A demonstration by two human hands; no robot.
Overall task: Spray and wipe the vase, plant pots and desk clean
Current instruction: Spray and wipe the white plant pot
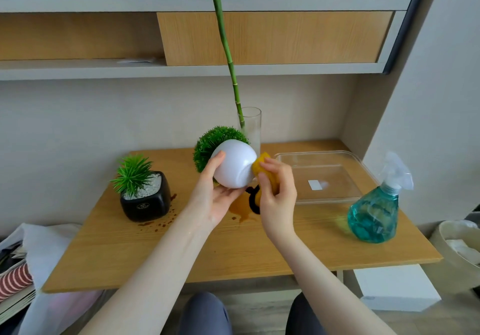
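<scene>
My left hand (213,197) grips a round white plant pot (233,165) above the wooden desk (233,251), tipped so its green ball plant points back left. My right hand (278,191) holds a yellow cloth (262,169) with a black edge and presses it against the pot's underside. A glass vase (252,126) with a tall green stalk stands behind the pot. A black square pot (146,200) with a spiky plant and white pebbles sits at the left. The teal spray bottle (376,210) stands at the right. Brown spill stains (241,210) mark the desk under my hands.
A clear plastic tray (324,176) lies on the desk right of my hands. Shelves run along the wall above. A bin (459,246) stands at the far right, and bags and folded fabric (15,269) pile up at the left.
</scene>
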